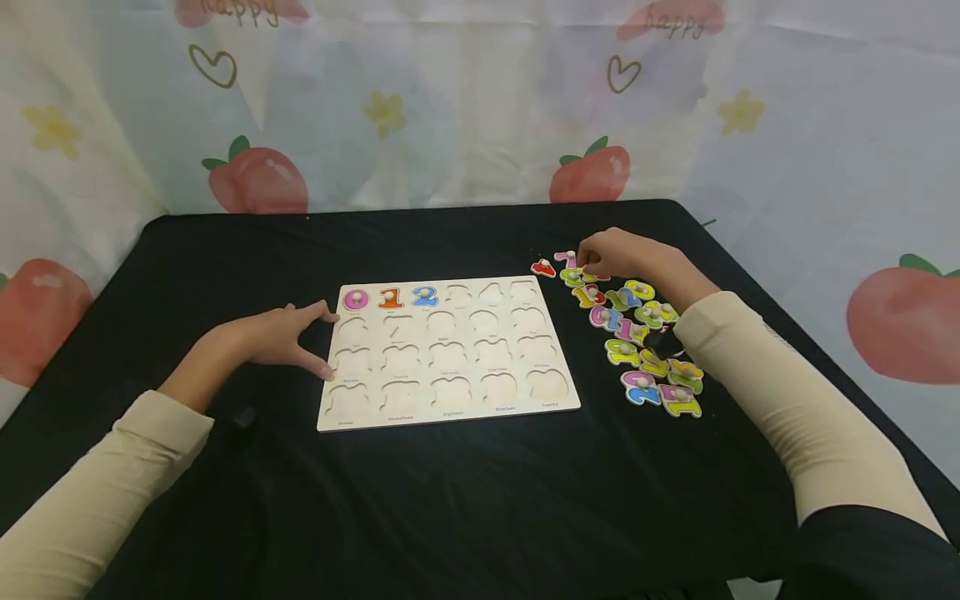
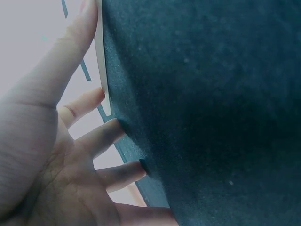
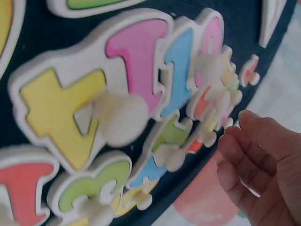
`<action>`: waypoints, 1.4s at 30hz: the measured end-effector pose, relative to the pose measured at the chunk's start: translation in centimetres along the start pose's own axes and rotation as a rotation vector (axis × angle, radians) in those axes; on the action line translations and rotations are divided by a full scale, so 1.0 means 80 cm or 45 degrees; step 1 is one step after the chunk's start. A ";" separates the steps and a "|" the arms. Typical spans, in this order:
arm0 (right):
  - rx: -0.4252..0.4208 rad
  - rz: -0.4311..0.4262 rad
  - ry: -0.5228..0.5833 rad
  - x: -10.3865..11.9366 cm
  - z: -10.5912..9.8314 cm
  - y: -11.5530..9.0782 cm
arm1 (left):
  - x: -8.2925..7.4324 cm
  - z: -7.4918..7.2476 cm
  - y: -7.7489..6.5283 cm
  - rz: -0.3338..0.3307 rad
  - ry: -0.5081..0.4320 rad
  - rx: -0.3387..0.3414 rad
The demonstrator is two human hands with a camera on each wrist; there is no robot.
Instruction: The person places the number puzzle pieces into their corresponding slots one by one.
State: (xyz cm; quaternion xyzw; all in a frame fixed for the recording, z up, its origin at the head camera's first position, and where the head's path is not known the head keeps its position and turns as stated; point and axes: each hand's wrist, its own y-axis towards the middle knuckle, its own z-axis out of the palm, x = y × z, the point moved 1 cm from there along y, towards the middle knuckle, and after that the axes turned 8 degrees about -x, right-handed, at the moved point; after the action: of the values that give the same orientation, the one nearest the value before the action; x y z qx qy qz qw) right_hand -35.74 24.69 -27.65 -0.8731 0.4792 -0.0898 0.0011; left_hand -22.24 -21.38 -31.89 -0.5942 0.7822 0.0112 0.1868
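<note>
A white number puzzle board [image 1: 468, 400] lies on the black table, with a pink 0 [image 1: 356, 300], an orange 1 [image 1: 391, 298] and a blue 2 [image 1: 425, 296] in its top row. My left hand [image 1: 273, 337] touches the board's left edge, thumb and fingers spread; the left wrist view shows its thumb [image 2: 77, 42] along that edge. Over the far end of the loose number pieces [image 1: 637, 321] hovers my right hand [image 1: 626, 254], fingers loosely bent and fingertips close to the knobs. In the right wrist view, no piece shows in the right hand's fingers [image 3: 235, 150].
The loose pieces, each with a white knob, lie right of the board, some overlapping. A red 4 [image 1: 543, 267] sits near the board's far right corner. A patterned curtain [image 1: 465, 100] hangs behind the table [image 1: 420, 517].
</note>
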 end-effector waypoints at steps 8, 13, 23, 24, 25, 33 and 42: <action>-0.018 -0.114 -0.088 0.005 0.013 0.014 | -0.001 0.000 0.001 -0.011 0.006 -0.001; -0.015 -0.100 -0.108 0.006 0.018 0.018 | -0.003 0.000 0.001 -0.003 -0.002 0.013; -0.033 -0.091 -0.152 0.006 0.007 0.016 | -0.004 -0.001 -0.002 -0.001 0.010 0.009; -0.029 -0.088 -0.152 0.006 0.006 0.016 | -0.005 -0.001 -0.002 0.001 0.009 0.007; -0.029 -0.087 -0.152 0.006 0.005 0.015 | -0.005 -0.001 -0.002 0.004 0.008 0.006; -0.013 -0.111 -0.157 0.012 0.003 0.015 | -0.007 -0.001 -0.003 0.004 0.008 0.004; 0.008 -0.162 -0.172 0.027 0.002 0.018 | -0.006 -0.001 -0.002 -0.005 0.020 0.010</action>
State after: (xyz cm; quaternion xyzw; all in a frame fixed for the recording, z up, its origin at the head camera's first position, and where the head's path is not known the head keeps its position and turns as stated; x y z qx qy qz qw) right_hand -35.78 22.12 -27.61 -0.9058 0.4214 -0.0319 0.0305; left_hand -21.97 -20.99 -31.60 -0.5950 0.7826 0.0029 0.1829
